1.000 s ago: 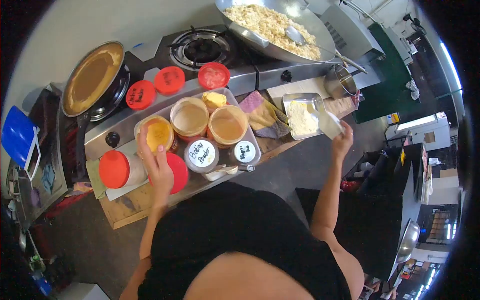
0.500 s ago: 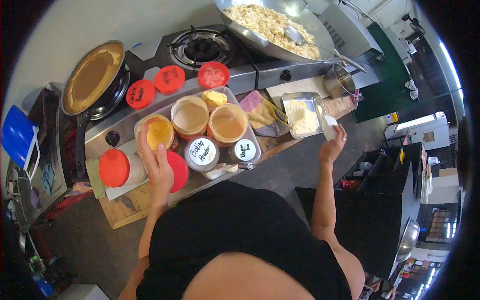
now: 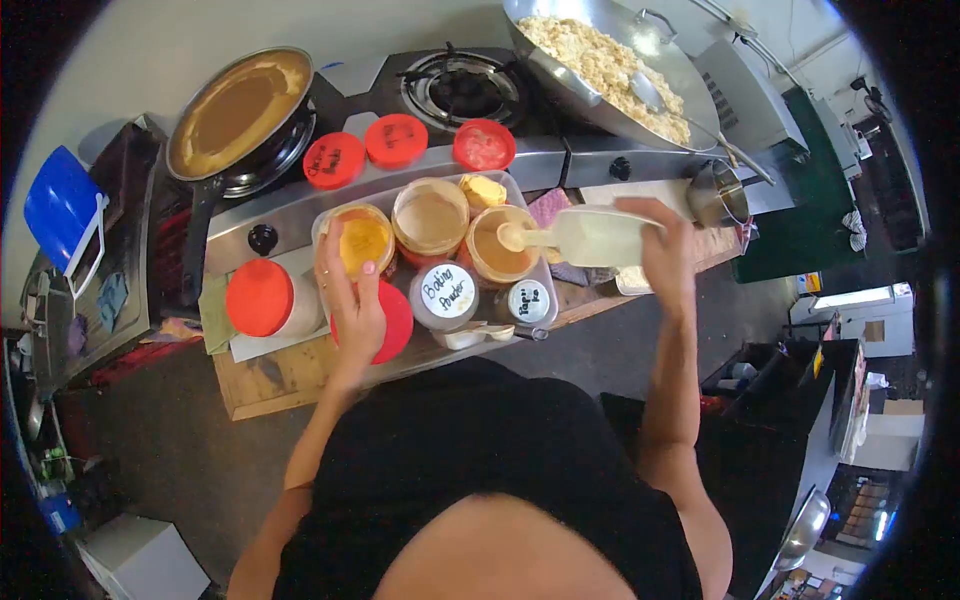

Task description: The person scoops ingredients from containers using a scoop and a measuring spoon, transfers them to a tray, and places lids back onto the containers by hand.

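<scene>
The far end of the pale scoop is hidden by the right grip, whose fingertips cannot be made out. The metal tray is largely covered by scoop and grip, and the patterned cloth is partly covered. Part of the yellow powder's jar is hidden by the left grip. The wok is cut off by the top edge. The writing on the middle red lid is too small to be read.
</scene>
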Demonstrator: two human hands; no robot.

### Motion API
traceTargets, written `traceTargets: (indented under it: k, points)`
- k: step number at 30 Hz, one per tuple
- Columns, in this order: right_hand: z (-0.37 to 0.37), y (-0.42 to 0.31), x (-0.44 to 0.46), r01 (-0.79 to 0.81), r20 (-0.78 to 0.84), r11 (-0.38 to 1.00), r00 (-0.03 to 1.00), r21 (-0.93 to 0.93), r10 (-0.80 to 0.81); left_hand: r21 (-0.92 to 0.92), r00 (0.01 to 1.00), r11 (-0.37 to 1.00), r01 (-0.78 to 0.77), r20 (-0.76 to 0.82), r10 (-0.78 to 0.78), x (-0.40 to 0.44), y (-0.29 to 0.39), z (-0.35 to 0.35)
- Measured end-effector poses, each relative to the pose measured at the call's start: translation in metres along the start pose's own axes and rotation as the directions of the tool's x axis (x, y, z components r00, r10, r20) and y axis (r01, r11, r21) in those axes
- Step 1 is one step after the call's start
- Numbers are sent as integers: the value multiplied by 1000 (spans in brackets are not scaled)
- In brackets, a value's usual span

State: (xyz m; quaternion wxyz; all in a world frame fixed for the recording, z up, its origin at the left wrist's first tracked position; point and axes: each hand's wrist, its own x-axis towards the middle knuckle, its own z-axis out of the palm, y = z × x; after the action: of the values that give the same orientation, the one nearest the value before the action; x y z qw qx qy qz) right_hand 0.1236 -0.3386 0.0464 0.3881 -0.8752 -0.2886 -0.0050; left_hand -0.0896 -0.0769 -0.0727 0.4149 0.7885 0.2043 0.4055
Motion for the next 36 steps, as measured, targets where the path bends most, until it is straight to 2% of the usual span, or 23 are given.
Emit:
traceTargets:
  k: [1,3,5,8,9,12,15,18,21,24,27,30,36]
  points:
    - [13,-21,2,137,7,989,991,-49,-136,-2,1000,1000,-1,-3,1,0,0,0]
    - [47,-32,7,315,88,939,948,-138,-305,1,1000,1000,4,-9,-4,0,0,0]
    - [72,-48,3,429,266,833,898,-350,-351,12,1000,1000,17,-17,-17,0,0,0]
    - [109,-43,0,563,272,673,824,-479,-496,-40,999,999,31,-29,-32,1,4,-1]
    - [111,-45,1,566,396,630,824,-532,-405,-30,999,999,42,-29,-42,0,5,-1]
    - [128,-31,0,432,393,772,883,-466,-257,-11,998,999,48,-35,-48,0,2,-1]
    - [132,-24,-1,395,354,826,899,-402,-258,3,999,1000,16,-41,-16,0,-1,0]
    - [112,-33,5,300,281,939,927,-165,-247,28,999,1000,15,-30,-14,2,2,0]
    - [92,-22,18,151,233,985,964,-79,-128,24,1000,999,24,-15,-23,2,2,-1]
    - [70,-1,29,-14,241,996,971,89,-8,16,999,999,29,-21,-29,1,1,-1]
    - [43,-13,24,-112,184,987,979,114,90,9,999,999,34,-28,-34,1,2,0]
    - [33,2,18,-103,127,994,987,35,97,19,999,999,26,-24,-26,1,1,0]
    - [20,29,2,-103,39,989,994,105,99,-8,1000,1000,16,-14,-16,1,0,1]
